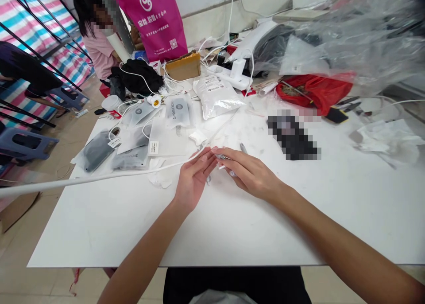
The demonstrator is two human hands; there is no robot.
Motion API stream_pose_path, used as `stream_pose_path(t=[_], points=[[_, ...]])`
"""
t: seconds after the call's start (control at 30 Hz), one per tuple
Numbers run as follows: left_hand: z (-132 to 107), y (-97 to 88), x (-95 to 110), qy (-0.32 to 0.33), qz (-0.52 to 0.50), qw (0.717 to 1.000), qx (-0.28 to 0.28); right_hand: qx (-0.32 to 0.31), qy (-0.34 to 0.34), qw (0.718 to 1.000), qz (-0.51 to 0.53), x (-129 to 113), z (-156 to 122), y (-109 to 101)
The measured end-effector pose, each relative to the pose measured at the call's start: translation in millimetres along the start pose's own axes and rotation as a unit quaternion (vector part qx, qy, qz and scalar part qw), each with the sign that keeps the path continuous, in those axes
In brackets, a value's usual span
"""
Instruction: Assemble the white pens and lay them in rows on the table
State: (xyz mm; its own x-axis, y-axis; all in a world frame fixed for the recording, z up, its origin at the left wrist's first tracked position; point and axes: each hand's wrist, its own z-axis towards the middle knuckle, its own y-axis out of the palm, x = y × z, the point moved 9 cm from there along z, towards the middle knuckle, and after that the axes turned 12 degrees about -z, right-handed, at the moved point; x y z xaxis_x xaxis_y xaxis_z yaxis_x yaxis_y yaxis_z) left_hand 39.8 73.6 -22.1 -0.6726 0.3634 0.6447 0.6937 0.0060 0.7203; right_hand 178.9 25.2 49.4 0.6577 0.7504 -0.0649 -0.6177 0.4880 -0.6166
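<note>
Silvery metal piece [222,157] is pinched by the right hand [254,173]; the left hand [191,182] curls its fingers [199,163], hold unclear.

Shiny metal piece [222,157], smooth tabletop [116,233], glossy plastic sheeting [360,40]

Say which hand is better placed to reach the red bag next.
Likely the right hand: the red bag lies ahead of it and to its right, and the left hand is farther off. The right seems to hold a small silvery item, though.
</note>
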Motion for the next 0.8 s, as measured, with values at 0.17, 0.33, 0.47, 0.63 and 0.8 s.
stream_pose_path(t=[0.17, 0.33, 0.47, 0.63, 0.8], points=[[0.8, 1.1, -0.1, -0.007, -0.01, 1.0, -0.005, -0.01, 0.004, 1.0, 0.006, -0.8, -2.7, 1.1], [-0.1, 1.1, -0.2, -0.006, -0.005, 1.0, -0.003, 0.006, -0.003, 1.0, 0.025, -2.1, -1.1, -2.4], [0.0, 1.1, 1.3, -0.005, 0.004, 1.0, -0.002, 0.024, -0.013, 0.999, 0.021, -3.6, 0.9, -5.2], [0.3, -0.5, 1.5, -0.007, 0.02, 1.0, 0.003, 0.02, -0.012, 1.0, 0.008, -3.6, 2.0, -4.4], [0.8, -1.0, 0.1, -0.009, 0.026, 1.0, 0.002, 0.018, -0.019, 1.0, -0.013, -5.9, 2.6, -5.1]])
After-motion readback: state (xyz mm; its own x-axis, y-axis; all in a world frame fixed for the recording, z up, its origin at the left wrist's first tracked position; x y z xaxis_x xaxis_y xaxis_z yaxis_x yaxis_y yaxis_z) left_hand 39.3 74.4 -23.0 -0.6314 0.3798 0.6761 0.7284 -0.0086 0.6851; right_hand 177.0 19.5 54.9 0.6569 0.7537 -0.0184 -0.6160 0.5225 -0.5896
